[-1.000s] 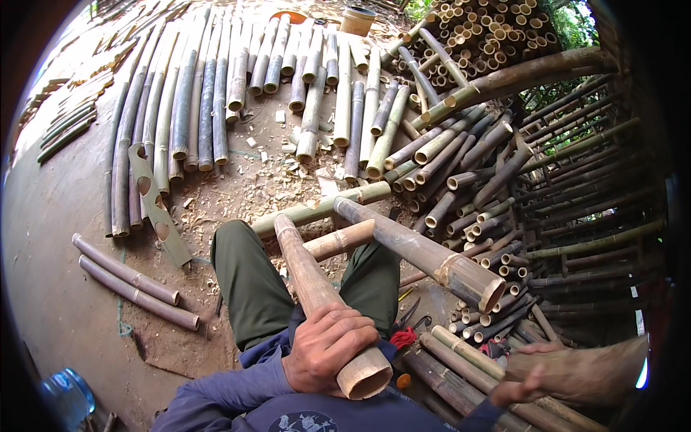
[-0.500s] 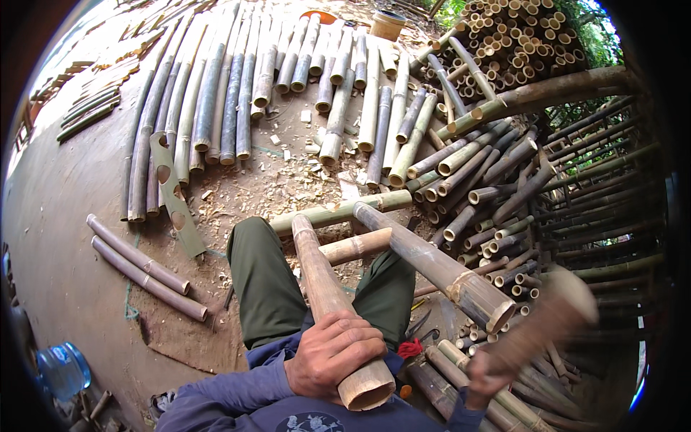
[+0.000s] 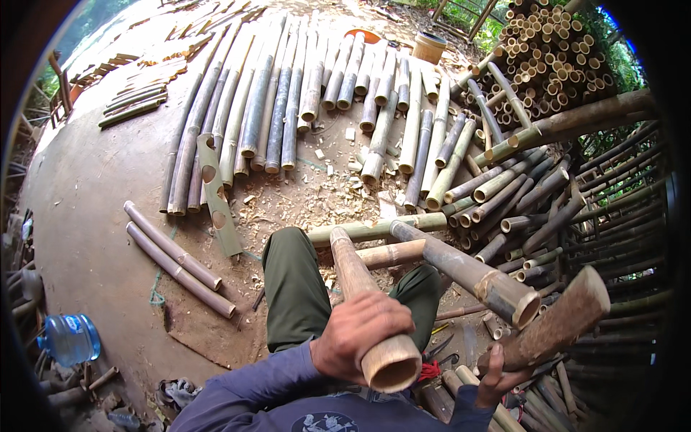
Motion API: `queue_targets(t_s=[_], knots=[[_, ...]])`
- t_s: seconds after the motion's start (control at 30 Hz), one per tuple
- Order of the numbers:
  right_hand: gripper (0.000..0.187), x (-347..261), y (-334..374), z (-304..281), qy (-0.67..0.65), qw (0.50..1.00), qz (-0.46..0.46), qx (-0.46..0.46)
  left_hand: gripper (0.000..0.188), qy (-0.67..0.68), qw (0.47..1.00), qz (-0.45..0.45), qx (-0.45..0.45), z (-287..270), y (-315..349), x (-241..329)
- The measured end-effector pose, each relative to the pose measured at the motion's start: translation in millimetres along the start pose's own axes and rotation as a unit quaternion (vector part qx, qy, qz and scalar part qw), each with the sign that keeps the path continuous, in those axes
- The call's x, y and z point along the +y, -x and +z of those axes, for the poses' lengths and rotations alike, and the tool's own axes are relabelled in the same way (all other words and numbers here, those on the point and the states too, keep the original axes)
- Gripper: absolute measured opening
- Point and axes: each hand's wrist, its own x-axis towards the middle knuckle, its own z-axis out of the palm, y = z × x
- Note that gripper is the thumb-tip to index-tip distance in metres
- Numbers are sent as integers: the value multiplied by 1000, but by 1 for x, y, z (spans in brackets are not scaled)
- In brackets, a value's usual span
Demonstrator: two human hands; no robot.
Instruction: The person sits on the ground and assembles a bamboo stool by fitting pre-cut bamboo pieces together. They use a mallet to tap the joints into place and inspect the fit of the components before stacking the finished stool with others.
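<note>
Bamboo tube (image 3: 350,265), likely stiff, light, best held near its mouth, was gripped by left hand (image 3: 366,327); right hand (image 3: 497,385) held wooden club (image 3: 556,322).

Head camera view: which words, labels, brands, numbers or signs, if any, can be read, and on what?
Translucent blue plastic water bottle: small pale marking, too small to read.
Navy blue long-sleeved shirt: round emblem with a white design, cut off by the lower edge; no words legible.
Pale brown bamboo tube in the left hand, and rough brown wooden club in the right hand: no lettering seen.
</note>
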Motion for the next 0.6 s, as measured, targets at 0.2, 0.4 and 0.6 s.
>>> queue_targets(t_s=[0.2, 0.4, 0.6], knots=[[94, -110, -104, 46, 56, 983, -149, -96, 54, 44, 995, -44, 76, -31, -65, -37], [92, -207, -178, 82, -91, 887, -295, -344, 37, 3, 994, -51, 94, -70, -121, -76], [67, -301, -199, 115, -177, 885, -336, -269, 44, 40, 992, -83, 89, -78, -124, -82]])
